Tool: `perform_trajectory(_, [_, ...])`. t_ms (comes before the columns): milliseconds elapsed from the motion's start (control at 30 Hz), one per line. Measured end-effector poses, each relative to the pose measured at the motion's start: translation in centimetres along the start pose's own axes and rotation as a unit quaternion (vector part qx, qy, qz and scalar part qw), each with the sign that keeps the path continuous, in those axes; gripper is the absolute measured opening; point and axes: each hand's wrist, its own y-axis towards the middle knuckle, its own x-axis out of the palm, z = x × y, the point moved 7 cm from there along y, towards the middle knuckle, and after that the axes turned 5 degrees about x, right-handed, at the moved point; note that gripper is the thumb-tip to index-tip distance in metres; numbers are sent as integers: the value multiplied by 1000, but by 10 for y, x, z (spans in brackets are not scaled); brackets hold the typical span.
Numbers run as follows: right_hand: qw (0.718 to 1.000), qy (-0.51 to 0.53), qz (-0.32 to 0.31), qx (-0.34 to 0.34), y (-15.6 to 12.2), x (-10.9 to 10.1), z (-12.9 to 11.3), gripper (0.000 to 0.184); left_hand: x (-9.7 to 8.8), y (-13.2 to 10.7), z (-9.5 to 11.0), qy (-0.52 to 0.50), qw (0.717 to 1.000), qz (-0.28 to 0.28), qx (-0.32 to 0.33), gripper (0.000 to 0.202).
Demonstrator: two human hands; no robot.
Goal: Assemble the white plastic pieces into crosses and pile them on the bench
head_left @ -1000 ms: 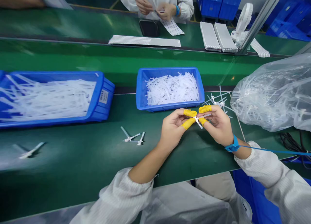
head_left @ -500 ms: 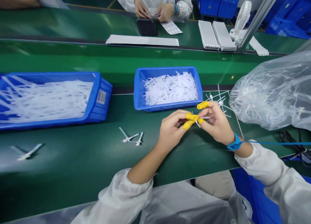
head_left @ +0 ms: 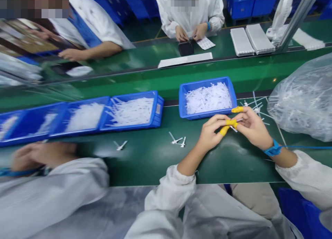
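My left hand [head_left: 213,131] and my right hand [head_left: 252,126] meet over the green table, fingertips in yellow finger cots. Together they pinch a small white plastic part [head_left: 234,127] between them; both hands are closed on it. A blue wrist strap [head_left: 272,150] circles my right wrist. Just beyond the hands stands a blue bin [head_left: 207,112] filled with white plastic pieces. Loose white parts [head_left: 255,106] lie on the table to the right of the bin.
A clear bag of white parts [head_left: 303,100] sits at right. Longer blue bins [head_left: 129,125] with white strips stand at left. A few white parts [head_left: 177,140] lie on the table. A co-worker's sleeve and hand [head_left: 38,156] are at my left; two people work across the belt.
The camera has swung left and pulled back, bringing a co-worker's arm and more blue bins into view. My hands keep pinching the small white part in the same spot.
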Motion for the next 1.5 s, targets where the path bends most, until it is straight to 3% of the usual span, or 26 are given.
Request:
perform_trajectory(100, [1000,9,2,11,1,-3,1,44,0,1,-1,1,1000,-13,5,14])
perform_trajectory(233, [999,5,39,9,2,-14,-1,40,1,-4,-13,-54,998,8,-42,11])
perform_trajectory(433, [988,39,145,18,6,-37,4,26,8,-11,-35,-213,959,93,-162,40])
perform_trajectory(500, [991,29,122,49,7,-34,10,32,7,-9,-37,-248,946,127,-166,40])
perform_trajectory(667, [994,20,-2,108,2,-11,22,45,1,-4,-38,-256,939,173,-149,40])
perform_trajectory(900, [996,65,42,54,-4,-7,23,41,9,-8,-36,-197,959,119,-165,52])
perform_trajectory(1133, [992,101,62,44,1,-11,27,30,4,1,-14,-18,998,28,-53,28])
perform_trajectory(1233, [991,107,63,45,2,-13,24,28,-24,8,-5,126,990,62,-21,24])
perform_trajectory(1367, [990,113,59,54,1,-11,18,29,-104,5,-2,267,941,204,-51,44])
perform_trajectory(1400, [991,112,53,54,1,-10,17,30,-127,0,-3,315,914,240,-83,47])
perform_trajectory(1500, [993,101,29,52,-1,-5,15,31,-183,-23,-16,501,767,283,-282,49])
